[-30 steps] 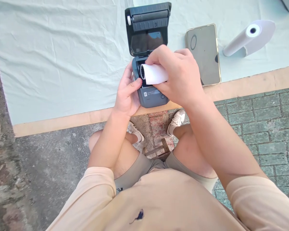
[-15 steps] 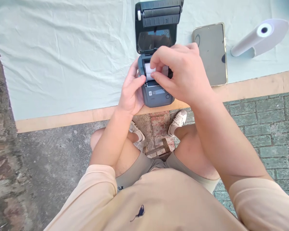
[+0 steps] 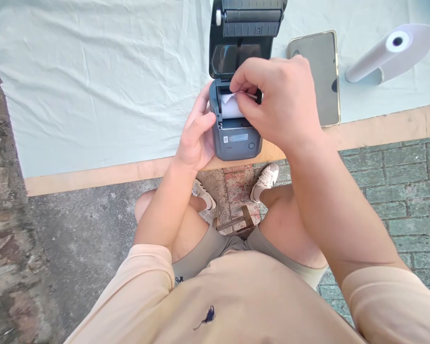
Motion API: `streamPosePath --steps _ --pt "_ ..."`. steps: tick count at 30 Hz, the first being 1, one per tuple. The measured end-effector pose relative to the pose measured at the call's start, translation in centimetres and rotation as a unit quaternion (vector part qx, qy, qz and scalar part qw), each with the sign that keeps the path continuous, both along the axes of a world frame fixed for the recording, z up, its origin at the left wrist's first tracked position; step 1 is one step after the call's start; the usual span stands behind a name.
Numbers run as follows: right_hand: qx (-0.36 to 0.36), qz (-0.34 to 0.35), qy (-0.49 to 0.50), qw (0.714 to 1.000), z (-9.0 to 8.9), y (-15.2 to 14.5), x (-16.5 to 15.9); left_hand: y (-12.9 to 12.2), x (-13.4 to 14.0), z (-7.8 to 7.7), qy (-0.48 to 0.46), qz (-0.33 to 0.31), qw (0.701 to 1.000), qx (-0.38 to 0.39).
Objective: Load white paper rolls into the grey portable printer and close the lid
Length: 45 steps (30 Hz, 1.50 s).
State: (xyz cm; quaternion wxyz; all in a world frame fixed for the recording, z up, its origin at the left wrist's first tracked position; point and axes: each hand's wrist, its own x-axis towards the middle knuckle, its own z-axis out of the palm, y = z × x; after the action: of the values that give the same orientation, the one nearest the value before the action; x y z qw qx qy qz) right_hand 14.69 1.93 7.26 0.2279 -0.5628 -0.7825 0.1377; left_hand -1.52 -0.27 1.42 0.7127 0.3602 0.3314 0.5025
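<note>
A dark grey label printer point(image 3: 238, 145) stands at the table's front edge with its lid point(image 3: 241, 52) tipped up and back. Inside its bay lies a white paper roll point(image 3: 231, 109). My left hand point(image 3: 198, 131) grips the printer's left side, the thumb at the bay's rim and the other fingers partly hidden behind the body. Over the bay, my right hand point(image 3: 277, 95) pinches the loose end of the roll's paper between thumb and forefinger, and that end is lifted and folded. The right side of the roll is hidden by this hand.
Right of the printer, a phone point(image 3: 324, 91) in a clear case lies on the pale cloth point(image 3: 111, 95). Farther right rests a larger white paper roll point(image 3: 370, 57), its end sheet unrolled. The table's bare wooden edge point(image 3: 390, 117) runs along the front, above my legs.
My right hand has raised the paper's end off the roll, and it now stands up from the surface. The printer and its lid have shifted slightly right, my left hand still on it.
</note>
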Motion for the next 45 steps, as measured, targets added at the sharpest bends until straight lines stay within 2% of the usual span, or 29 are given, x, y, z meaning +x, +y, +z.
streamPosePath --steps 5,12,17,22,26,31,34,39,45 --pt "0.035 0.051 0.044 0.997 -0.5 -1.6 0.5 0.1 0.0 0.0 -0.013 0.009 1.000 -0.004" --pt "0.061 0.102 0.094 0.988 -1.3 -3.4 1.2 0.2 -0.1 -0.2 0.022 0.008 1.000 0.017" --pt "0.085 0.065 0.086 0.991 -1.5 -3.5 0.7 0.3 -0.2 -0.3 0.019 -0.002 1.000 0.020" --pt "0.116 0.012 0.009 0.993 -1.3 -3.8 0.0 0.2 -0.2 0.0 0.021 0.000 1.000 0.013" --pt "0.155 0.019 -0.034 0.987 -1.5 -3.8 0.0 0.2 -0.2 0.1 0.026 -0.001 1.000 0.017" --pt "0.119 0.057 -0.038 0.990 -1.4 -4.0 0.3 0.2 -0.1 -0.1 0.030 0.015 0.999 0.007" --pt "0.124 0.072 -0.036 0.989 -1.3 -4.2 0.2 0.2 -0.1 -0.2 0.029 0.025 0.999 0.002" --pt "0.129 0.052 -0.033 0.990 -1.8 -4.1 -0.3 0.3 -0.2 -0.2 0.005 0.008 1.000 0.002" --pt "0.206 0.069 -0.048 0.975 -2.5 -3.9 -0.4 0.4 -0.2 -0.3 0.006 0.002 1.000 0.010"
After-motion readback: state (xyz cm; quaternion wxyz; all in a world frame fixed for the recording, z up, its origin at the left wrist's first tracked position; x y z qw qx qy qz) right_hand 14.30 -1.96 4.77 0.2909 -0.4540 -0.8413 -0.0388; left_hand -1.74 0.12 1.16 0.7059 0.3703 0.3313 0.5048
